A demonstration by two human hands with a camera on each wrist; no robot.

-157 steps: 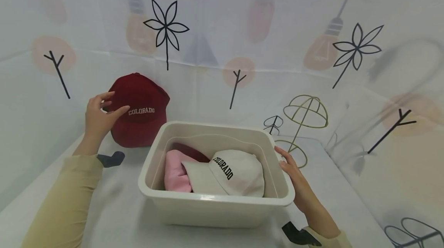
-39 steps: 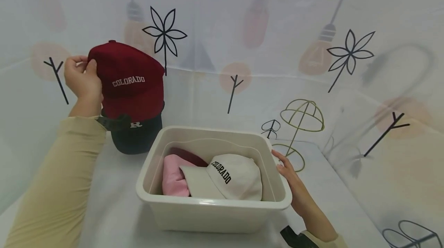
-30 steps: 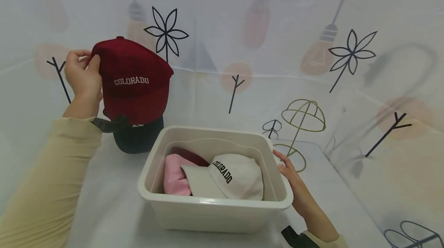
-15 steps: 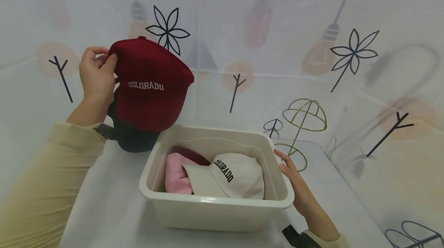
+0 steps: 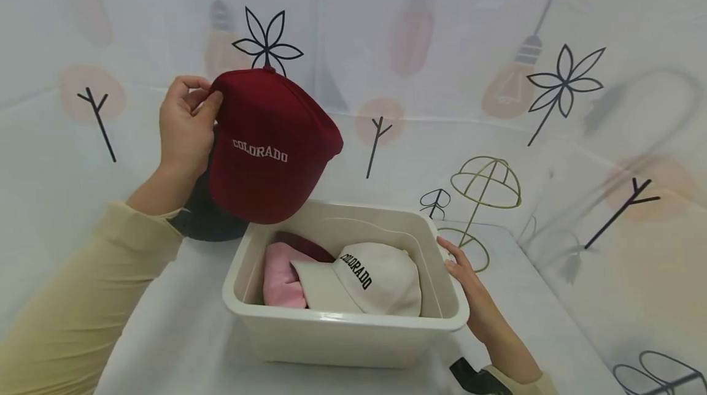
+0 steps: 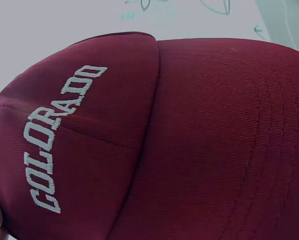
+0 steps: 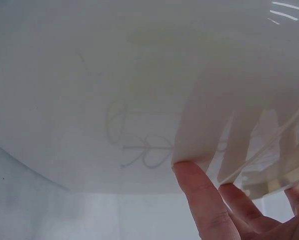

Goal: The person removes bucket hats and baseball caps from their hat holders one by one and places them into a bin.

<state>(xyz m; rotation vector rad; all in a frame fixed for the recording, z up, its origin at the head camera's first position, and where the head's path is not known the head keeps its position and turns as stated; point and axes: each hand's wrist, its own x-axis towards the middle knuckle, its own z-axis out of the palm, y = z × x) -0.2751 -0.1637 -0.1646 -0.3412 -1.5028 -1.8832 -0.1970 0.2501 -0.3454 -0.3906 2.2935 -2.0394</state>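
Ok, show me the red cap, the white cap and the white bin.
Red cap [image 5: 272, 135]: head view, front of the crown, just above the lettering.
White cap [image 5: 383, 278]: head view, crown, beside the lettering.
White bin [image 5: 337, 343]: head view, near outer wall, below the rim.

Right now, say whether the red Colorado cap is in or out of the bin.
Out: the left hand holds the red cap up near the bin, front and brim showing.

Red baseball cap [image 5: 270, 149]: bears "COLORADO" in white embroidered capitals. Off-white baseball cap [image 5: 370, 278]: bears "COLORADO" in black capitals.
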